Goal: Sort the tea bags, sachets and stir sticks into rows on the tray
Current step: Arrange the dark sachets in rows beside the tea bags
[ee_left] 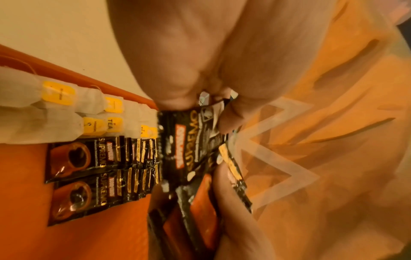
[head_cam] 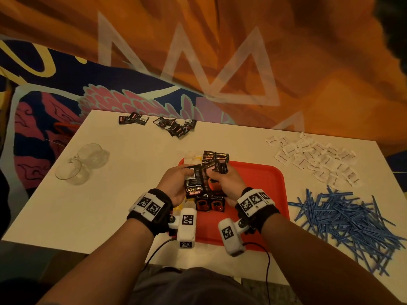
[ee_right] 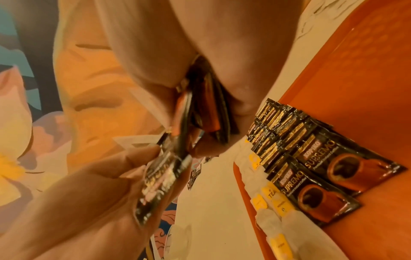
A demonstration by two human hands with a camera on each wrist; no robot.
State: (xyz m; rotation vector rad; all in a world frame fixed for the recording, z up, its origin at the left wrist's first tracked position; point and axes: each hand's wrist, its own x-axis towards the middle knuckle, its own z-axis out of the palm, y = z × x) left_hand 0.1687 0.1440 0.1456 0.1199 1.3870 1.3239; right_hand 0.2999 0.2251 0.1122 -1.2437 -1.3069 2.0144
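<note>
Step in hand, as I judge it: laying the coffee sachet row. Both hands are above the left half of the tray (head_cam: 273, 183). The left hand (head_cam: 176, 183) pinches one black sachet (head_cam: 195, 183) by its top edge between thumb and fingers, so that grip is closed on the sachet. The right hand (head_cam: 229, 183) is curled round a small stack (head_cam: 217, 167) of the same sachets, edge-on in the right wrist view; that grip is closed on the stack.

Tray contents: tea bags (ee_left: 66, 109) with yellow tags in a row along the left rim, overlapping. Just beside them, two lines of coffee sachets (ee_left: 89, 158), shingled, cup print up. The right half of the tray is bare red.

Off the tray, on the tabletop (head_cam: 110, 194): more black sachets (head_cam: 176, 126) in two loose clusters at the far edge; white sachets (head_cam: 317, 159) heaped at far right; blue stir sticks (head_cam: 350, 221) piled at near right. Two clear glass cups (head_cam: 83, 164) stand at left, apparently empty.

Next move, as I judge it: set the pinched sachet down flat, aligned with the existing lines, overlap kept even. The stack must be fed out one at a time; slick foil may slip. White sachets and sticks not yet started.
</note>
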